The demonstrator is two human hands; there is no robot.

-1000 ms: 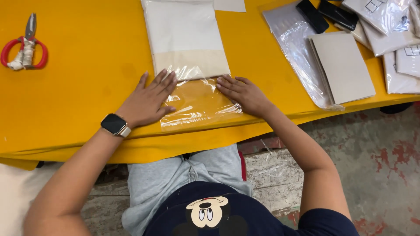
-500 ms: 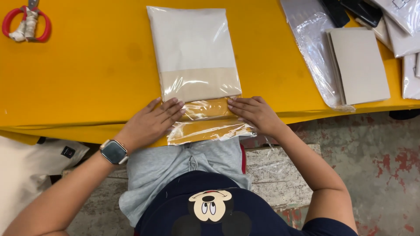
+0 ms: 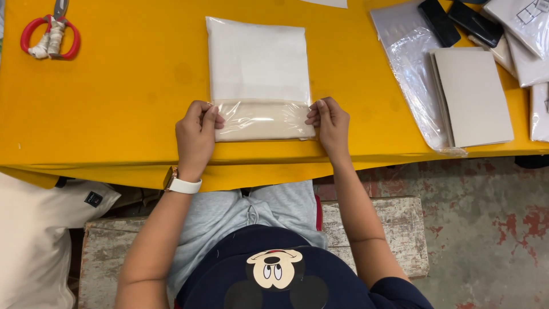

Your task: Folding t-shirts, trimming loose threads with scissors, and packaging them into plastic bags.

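A folded white and beige cloth inside a clear plastic bag [image 3: 257, 77] lies on the yellow table [image 3: 126, 97]. The bag's near flap is folded up over the beige end. My left hand [image 3: 197, 134] pinches the flap's left corner. My right hand [image 3: 330, 123] pinches its right corner. A white-strapped watch sits on my left wrist.
Red-handled scissors [image 3: 50, 35] lie at the table's far left. To the right lie a grey card [image 3: 474, 94] on an empty clear bag [image 3: 409, 63], two dark phones [image 3: 457, 22], and more bagged items [image 3: 523, 34]. The table's front edge is just below my hands.
The flap that hung over the table's edge has been folded up onto the package. My hands moved from the flap's middle out to its two corners.
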